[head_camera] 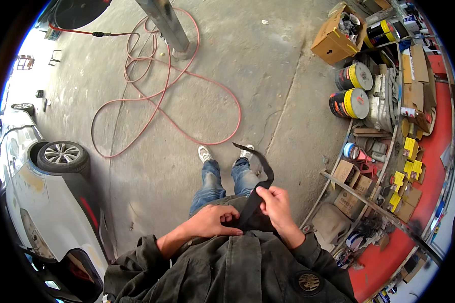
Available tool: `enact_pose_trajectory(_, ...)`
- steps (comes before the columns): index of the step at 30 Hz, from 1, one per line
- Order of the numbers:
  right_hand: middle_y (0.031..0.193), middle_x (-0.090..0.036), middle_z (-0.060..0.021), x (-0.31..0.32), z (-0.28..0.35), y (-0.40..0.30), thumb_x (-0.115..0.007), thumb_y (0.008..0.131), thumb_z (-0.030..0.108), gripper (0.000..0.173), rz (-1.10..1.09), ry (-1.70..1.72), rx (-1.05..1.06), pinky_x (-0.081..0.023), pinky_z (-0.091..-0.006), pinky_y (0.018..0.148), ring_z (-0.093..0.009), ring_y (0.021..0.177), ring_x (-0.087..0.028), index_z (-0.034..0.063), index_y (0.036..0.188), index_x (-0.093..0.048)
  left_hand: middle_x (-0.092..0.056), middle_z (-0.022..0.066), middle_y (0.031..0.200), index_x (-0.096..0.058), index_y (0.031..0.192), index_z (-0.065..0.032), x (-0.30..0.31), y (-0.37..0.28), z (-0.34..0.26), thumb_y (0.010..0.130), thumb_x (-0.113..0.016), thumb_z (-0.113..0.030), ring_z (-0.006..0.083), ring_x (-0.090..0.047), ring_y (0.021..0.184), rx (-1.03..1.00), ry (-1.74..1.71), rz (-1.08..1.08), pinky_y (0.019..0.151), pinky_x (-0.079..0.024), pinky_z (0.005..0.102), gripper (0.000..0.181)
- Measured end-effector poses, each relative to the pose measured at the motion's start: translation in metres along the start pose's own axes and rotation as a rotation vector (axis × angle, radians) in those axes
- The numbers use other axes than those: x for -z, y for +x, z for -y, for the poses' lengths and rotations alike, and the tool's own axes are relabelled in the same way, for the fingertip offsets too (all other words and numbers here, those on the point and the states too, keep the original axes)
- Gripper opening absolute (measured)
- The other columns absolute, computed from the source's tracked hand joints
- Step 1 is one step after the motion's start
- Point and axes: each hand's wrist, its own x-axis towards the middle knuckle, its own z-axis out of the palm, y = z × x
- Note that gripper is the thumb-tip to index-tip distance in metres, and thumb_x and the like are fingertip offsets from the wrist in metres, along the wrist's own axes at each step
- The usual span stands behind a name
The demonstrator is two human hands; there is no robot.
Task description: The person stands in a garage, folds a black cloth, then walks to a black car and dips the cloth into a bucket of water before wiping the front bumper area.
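Observation:
A black strap (pixel 265 172), perhaps a belt, runs up from the waist of my dark jacket (pixel 246 265) and curls forward at its free end. My right hand (pixel 276 206) pinches it between thumb and fingers a short way above the waist. Beside the strap's lower part, my left hand (pixel 214 221) lies against the front of the jacket, its fingers curled. Whether those fingers grip the strap or cloth cannot be told. Below the waist show blue jeans (pixel 208 183) and light shoes (pixel 204 153) on the concrete floor.
A red hose (pixel 235 113) lies looped ahead, around a metal post (pixel 170 26). At left stands a silver car (pixel 57 212) with a wheel (pixel 62 156). Along the right are metal shelves with cardboard boxes (pixel 349 204), and buckets (pixel 350 103) near an open carton (pixel 331 38).

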Motion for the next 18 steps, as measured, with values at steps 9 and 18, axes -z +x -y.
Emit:
enact_pose_trajectory(9, 0.061, -0.055, 0.0023, 0.003, 0.021, 0.008, -0.063, 0.091, 0.019, 0.020, -0.098, 0.249, 0.161, -0.035, -0.0204, 0.042, -0.004, 0.047, -0.047, 0.0055, 0.077, -0.063, -0.060, 0.0043, 0.080, -0.059, 0.092, -0.0017, 0.001, 0.038, 0.001, 0.098, -0.052, -0.026, 0.0138, -0.056, 0.074, 0.046, -0.808, 0.058, 0.070, -0.044, 0.0278, 0.026)
enact_pose_trajectory(18, 0.098, -0.060, -0.0024, 0.022, 0.008, -0.030, -0.072, 0.082, 0.018, 0.023, 0.572, -0.635, 0.214, -0.046, -0.0267, 0.072, -0.012, 0.082, -0.057, 0.0056, 0.101, -0.067, -0.041, -0.0019, 0.061, -0.051, 0.085, -0.0047, 0.093, -0.005, -0.047, 0.100, -0.048, -0.024, 0.0082, -0.039, 0.054, -0.149, -1.009, -0.262, 0.054, -0.035, 0.0249, 0.025)
